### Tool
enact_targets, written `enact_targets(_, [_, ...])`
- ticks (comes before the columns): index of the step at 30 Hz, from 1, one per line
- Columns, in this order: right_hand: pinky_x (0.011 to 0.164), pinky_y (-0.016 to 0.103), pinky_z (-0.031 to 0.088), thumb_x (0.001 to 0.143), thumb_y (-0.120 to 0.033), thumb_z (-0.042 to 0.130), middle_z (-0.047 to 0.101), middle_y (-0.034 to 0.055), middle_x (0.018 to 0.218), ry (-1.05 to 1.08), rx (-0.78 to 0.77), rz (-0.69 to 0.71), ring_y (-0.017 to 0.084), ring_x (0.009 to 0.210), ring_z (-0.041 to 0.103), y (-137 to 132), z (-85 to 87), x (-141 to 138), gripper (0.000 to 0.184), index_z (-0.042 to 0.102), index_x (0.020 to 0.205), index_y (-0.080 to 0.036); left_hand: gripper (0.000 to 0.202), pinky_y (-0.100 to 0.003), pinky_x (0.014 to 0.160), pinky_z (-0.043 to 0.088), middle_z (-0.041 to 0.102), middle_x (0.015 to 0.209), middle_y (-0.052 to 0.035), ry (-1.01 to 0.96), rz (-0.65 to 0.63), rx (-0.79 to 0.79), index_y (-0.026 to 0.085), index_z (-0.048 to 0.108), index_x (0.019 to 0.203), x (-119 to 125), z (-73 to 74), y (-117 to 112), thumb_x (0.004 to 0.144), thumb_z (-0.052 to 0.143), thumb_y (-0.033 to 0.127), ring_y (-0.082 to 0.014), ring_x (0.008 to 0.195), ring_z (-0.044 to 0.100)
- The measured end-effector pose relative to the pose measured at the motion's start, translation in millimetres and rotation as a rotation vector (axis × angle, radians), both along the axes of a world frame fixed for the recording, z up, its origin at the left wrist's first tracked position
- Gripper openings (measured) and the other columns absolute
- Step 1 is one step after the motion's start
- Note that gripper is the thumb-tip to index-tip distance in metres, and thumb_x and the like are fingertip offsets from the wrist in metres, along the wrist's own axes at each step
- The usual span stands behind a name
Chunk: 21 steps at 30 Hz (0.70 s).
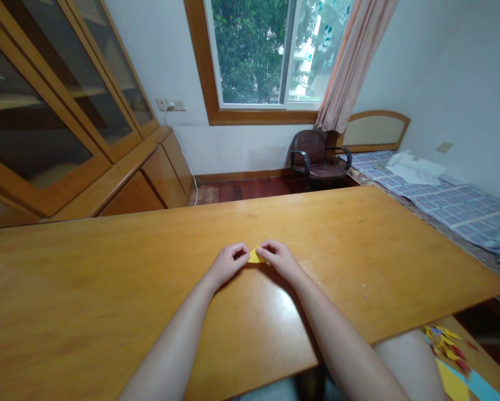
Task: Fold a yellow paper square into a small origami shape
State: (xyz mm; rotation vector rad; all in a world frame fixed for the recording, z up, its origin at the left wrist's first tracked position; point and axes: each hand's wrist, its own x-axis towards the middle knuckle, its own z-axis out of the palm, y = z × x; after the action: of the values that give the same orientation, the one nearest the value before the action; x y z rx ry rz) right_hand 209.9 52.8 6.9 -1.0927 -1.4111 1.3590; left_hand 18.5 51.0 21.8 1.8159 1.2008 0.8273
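Note:
Between my two hands, just above the wooden table (108,289), is a small yellow piece of folded paper (255,257), roughly triangular. My left hand (230,262) pinches its left corner between thumb and fingertips. On the other side, my right hand (278,257) grips the right part, with the thumb lying over the near face. Fingers of both hands cover the ends of the paper, so its full outline is hidden. A shadow falls on the tabletop under the hands.
At lower right, a lower surface holds a pile of yellow and red folded pieces (448,346) and yellow and light blue sheets (454,381). A glass-door cabinet (99,161) stands left. Beyond the table are an office chair (312,153) and a bed (450,200).

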Motion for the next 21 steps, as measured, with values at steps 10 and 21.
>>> enact_targets(10, [0.064,0.025,0.039,0.079,-0.042,0.065,0.061,-0.0006,0.071,-0.030,0.027,0.005,0.013,0.067,0.052,0.5,1.8,2.3,0.027,0.066,0.079,-0.016,0.014,-0.024,0.064,0.039,0.056,0.068,0.0019,-0.004,-0.008,0.000,0.017,0.057,0.071,0.7,1.4,0.5,0.078,0.054,0.028,-0.0137,0.067,0.050])
enact_targets(21, [0.061,0.024,0.038,0.078,-0.043,0.066,0.058,-0.0012,0.069,-0.004,0.008,0.010,0.012,0.064,0.049,0.0,2.0,2.2,0.027,0.065,0.077,-0.016,0.015,-0.024,0.065,0.039,0.057,0.069,0.0013,0.002,0.000,0.004,0.017,0.057,0.070,0.7,1.2,1.0,0.078,0.053,0.029,-0.0144,0.068,0.051])
